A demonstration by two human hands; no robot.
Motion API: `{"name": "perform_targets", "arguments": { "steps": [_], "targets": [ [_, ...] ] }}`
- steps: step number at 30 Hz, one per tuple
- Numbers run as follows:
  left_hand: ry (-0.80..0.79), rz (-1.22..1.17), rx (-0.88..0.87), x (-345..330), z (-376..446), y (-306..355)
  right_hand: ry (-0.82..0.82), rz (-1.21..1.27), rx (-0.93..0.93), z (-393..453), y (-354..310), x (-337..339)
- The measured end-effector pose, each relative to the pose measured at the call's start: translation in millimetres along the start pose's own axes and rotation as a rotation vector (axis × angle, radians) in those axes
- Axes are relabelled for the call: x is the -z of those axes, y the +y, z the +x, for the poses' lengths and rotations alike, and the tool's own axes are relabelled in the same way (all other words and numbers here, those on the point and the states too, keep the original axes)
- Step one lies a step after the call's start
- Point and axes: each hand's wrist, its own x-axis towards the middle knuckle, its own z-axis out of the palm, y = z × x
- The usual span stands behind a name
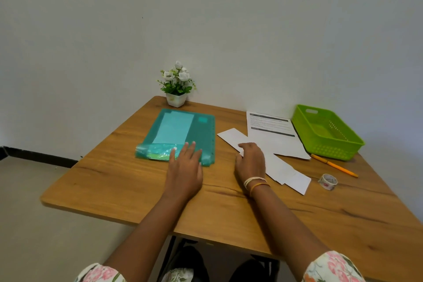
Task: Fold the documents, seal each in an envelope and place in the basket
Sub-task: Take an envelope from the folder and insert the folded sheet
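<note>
while the left hand (185,162) lies flat on the near edge of a teal plastic folder (180,135), its fingers straight and slightly spread, the right hand (250,162) rests on white envelopes (281,169) fanned across the middle of the wooden table (114,178); its fingers curl down onto the paper, though whether they pinch an envelope cannot be told. a printed document (270,126) lies flat just behind the envelopes, partly under them. the green basket (327,133) sits at the far right, beside the document. an orange pen (334,165) and a roll of tape (327,181) lie near the basket. a small potted plant (176,86) stands against the wall.
</note>
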Motion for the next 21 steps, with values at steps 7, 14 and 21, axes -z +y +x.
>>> {"name": "perform_targets", "arguments": {
  "steps": [7, 14, 21],
  "targets": [
    [-0.227, -0.105, -0.098, -10, -4, 32, -0.268, -0.11, -0.214, 11, 39, 32],
    [-0.186, 0.081, 0.076, -6, -6, 36, -0.199, -0.306, -0.128, 1, 40, 43],
    [-0.07, 0.005, 0.065, -5, -5, 35, 0.069, -0.288, 0.129, -8, 19, 53]
  ]
}}
